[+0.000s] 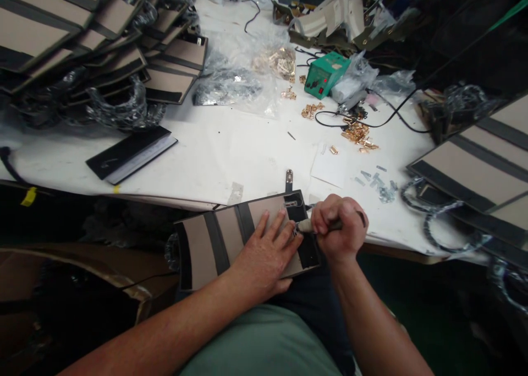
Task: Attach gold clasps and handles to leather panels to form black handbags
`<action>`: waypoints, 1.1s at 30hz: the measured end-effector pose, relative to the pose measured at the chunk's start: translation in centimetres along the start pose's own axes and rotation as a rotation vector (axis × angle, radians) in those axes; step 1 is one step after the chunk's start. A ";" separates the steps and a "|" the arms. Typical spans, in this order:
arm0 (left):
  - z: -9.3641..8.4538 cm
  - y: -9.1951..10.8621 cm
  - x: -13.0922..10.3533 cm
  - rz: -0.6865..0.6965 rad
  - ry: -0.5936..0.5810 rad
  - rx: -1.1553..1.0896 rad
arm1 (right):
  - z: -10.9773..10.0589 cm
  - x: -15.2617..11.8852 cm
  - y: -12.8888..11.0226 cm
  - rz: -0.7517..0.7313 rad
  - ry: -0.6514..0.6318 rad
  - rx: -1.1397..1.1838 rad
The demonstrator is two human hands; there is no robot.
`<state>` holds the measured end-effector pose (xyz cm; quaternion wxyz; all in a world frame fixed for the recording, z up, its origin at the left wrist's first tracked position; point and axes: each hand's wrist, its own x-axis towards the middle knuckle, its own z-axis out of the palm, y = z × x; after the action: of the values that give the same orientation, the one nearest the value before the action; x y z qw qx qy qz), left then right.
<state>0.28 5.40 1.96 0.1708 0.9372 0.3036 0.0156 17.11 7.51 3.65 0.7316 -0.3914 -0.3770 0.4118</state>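
Gripping right fingers [320, 215] round a tool [306, 225], left fingers [274, 227] spread across a panel [201, 249], tabletop [251, 156] beyond its edge.

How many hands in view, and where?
2. The left hand lies spread on the beige-and-dark striped panel; the right hand grips a handheld tool, its tip at the panel's black end strip. No others show.

Beyond the panel [228, 234], on the table [247, 145], metal fittings [359, 134] lie before a control box [329, 73].
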 end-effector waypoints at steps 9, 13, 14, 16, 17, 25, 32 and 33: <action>0.2 -0.1 -0.7 -0.003 0.077 -0.070 | 1.6 -0.4 -0.8 -0.109 -0.295 -0.423; 0.7 -0.1 -1.0 -0.010 0.136 -0.089 | 1.7 -0.1 -1.5 -0.043 -0.156 -0.310; 0.9 -0.1 -1.0 -0.014 0.148 -0.098 | 1.9 -0.3 -1.7 -0.058 -0.208 -0.355; 1.3 -0.3 -0.9 -0.017 0.162 -0.114 | 2.5 -0.9 -1.9 -0.117 -0.343 -0.473; 1.5 -0.4 -0.9 -0.015 0.163 -0.121 | 2.9 -1.2 -1.8 -0.159 -0.403 -0.526; 1.8 -0.7 -1.1 0.024 0.184 -0.155 | 3.6 -2.1 -0.4 -0.413 -0.674 -0.704; 1.0 -0.6 -1.1 0.003 0.148 -0.118 | 2.6 -0.6 -1.5 -0.120 -0.315 -0.507; 0.9 -0.6 -1.1 0.001 0.148 -0.117 | 2.7 -0.3 -2.0 -0.096 -0.244 -0.431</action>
<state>-0.83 4.92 0.97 0.2025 0.9220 0.3136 0.1028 15.24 7.21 6.49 0.5990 -0.4675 -0.5597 0.3308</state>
